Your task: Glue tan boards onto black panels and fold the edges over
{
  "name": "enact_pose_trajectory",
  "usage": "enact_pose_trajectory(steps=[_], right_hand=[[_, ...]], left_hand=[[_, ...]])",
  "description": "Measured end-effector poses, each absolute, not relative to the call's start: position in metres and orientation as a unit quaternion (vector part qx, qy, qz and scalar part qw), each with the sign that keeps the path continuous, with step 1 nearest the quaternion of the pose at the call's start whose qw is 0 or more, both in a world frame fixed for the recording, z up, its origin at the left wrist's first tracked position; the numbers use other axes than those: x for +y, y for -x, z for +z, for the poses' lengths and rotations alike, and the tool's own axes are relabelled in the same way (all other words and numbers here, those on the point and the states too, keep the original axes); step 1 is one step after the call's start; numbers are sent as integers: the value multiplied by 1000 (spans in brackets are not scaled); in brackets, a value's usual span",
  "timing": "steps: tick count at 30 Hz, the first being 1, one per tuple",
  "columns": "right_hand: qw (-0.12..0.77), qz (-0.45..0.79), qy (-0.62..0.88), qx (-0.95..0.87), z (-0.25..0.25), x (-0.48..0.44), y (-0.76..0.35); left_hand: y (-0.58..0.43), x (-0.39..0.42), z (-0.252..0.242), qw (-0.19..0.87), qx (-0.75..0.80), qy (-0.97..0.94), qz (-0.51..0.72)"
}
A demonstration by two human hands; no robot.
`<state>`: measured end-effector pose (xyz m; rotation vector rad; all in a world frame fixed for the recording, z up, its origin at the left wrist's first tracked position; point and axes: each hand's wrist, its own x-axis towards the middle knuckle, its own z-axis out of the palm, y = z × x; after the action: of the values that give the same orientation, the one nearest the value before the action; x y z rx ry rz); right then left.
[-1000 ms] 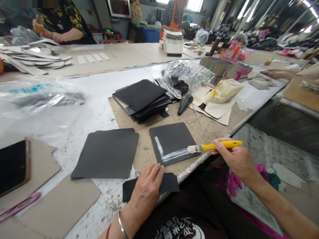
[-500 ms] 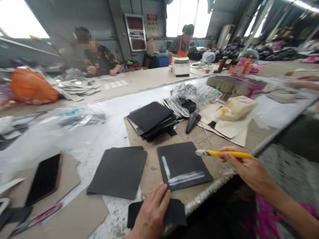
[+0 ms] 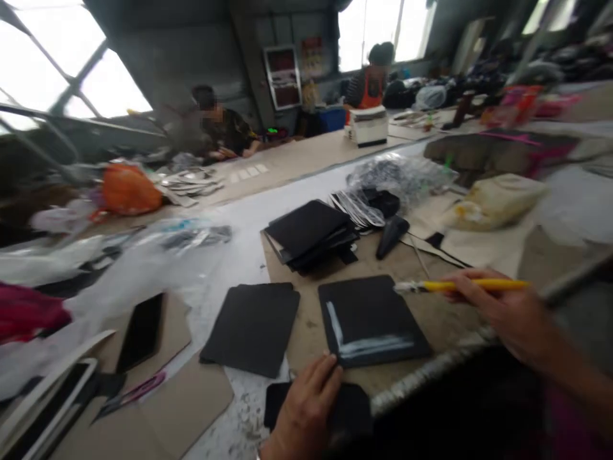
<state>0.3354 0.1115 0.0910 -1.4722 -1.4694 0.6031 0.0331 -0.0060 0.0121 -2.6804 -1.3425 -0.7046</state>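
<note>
A black square panel (image 3: 368,313) lies on brown board, with a whitish L-shaped wet streak along its left and near edges. My left hand (image 3: 306,402) rests with fingers stretched out, fingertips on the panel's near left corner. Beneath that hand is a smaller black piece (image 3: 353,409). My right hand (image 3: 498,313) grips a brush with a yellow handle (image 3: 502,284); its whitened tip (image 3: 407,287) is at the panel's far right edge, and I cannot tell whether it touches. To the left lie more black panels (image 3: 253,329), overlapping.
Beyond sits a stack of black panels (image 3: 311,227), beside a dark cone-shaped object (image 3: 393,236) and a yellowish container (image 3: 498,201). A phone (image 3: 141,332) and pink-handled snips (image 3: 143,386) lie at left. Two people (image 3: 223,128) work across the table.
The view has swung left, so the whole scene sits further right. Both hands keep roughly their places over the panel, and the white streak looks the same.
</note>
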Motion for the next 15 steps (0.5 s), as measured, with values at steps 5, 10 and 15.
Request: enact_pose_trajectory(steps=[5, 10, 15], right_hand=[[443, 277, 609, -597, 98, 110, -326], [433, 274, 600, -614, 81, 115, -324], [407, 283, 595, -632, 74, 120, -322]], left_hand=[[-27, -2, 19, -17, -432, 876, -213], [-28, -4, 16, -9, -420, 881, -217], [-29, -3, 21, -3, -425, 883, -197]])
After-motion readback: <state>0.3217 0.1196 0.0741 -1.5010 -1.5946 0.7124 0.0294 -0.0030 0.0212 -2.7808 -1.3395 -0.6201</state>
